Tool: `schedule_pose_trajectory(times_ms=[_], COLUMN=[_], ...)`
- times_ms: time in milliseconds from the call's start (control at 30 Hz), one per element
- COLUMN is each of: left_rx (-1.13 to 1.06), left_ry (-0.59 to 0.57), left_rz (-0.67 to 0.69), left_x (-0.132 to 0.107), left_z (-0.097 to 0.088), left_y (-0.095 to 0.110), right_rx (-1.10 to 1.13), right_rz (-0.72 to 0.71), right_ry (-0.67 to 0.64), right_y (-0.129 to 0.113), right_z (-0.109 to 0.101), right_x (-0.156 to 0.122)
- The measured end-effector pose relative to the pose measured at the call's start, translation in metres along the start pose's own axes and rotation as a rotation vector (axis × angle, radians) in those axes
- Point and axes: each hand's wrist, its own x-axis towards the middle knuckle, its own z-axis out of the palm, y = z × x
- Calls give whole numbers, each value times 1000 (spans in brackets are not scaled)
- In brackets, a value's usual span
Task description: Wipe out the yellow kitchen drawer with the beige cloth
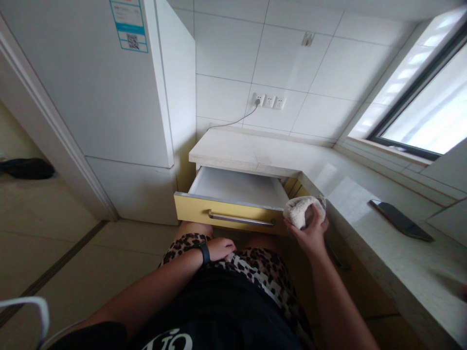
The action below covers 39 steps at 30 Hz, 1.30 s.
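My right hand (311, 232) grips a bunched, pale, fluffy cloth (299, 210) at the right front corner of a pulled-out drawer (233, 186). The drawer has a yellow front, a metal bar handle (241, 218) and a white inside. Some of the cloth is hidden behind my fingers. On my lap, over leopard-print shorts (189, 242), rests my left hand (221, 248), its fingers loosely curled with nothing visible in them. A dark watch (204, 253) is on that wrist.
A pale countertop (251, 147) runs above the drawer and turns along the right side, with a dark flat phone-like object (401, 221) on it. A tall white fridge (109, 107) stands at the left. A plugged-in cord (237, 121) hangs from the wall sockets (269, 101).
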Motion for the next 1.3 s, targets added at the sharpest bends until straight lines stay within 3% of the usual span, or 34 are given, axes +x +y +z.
schedule_pose_trajectory(times_ms=[133, 300, 567, 733, 833, 933, 1033, 1300], left_rx=[3, 1, -13, -11, -6, 8, 31, -60], left_ry=[2, -5, -2, 0, 6, 17, 20, 2], left_rz=[-7, -3, 0, 4, 9, 15, 12, 81], left_x=[-1, -2, -3, -1, 1, 2, 2, 2], left_z=[-1, -2, -3, -1, 1, 2, 2, 2], left_y=[2, 5, 4, 1, -2, -2, -3, -5], right_rx=[-30, -90, 19, -86, -178, -259, -322, -388], right_rz=[63, 2, 38, -120, -273, -401, -502, -694], right_ry=[11, 62, 94, 44, -47, -201, -336, -610], right_y=[1, -1, 9, 21, 16, -9, -48, -158], right_z=[-3, 1, 14, 8, 5, 8, 19, 66], right_x=[2, -2, -12, -14, -17, -18, -14, -4])
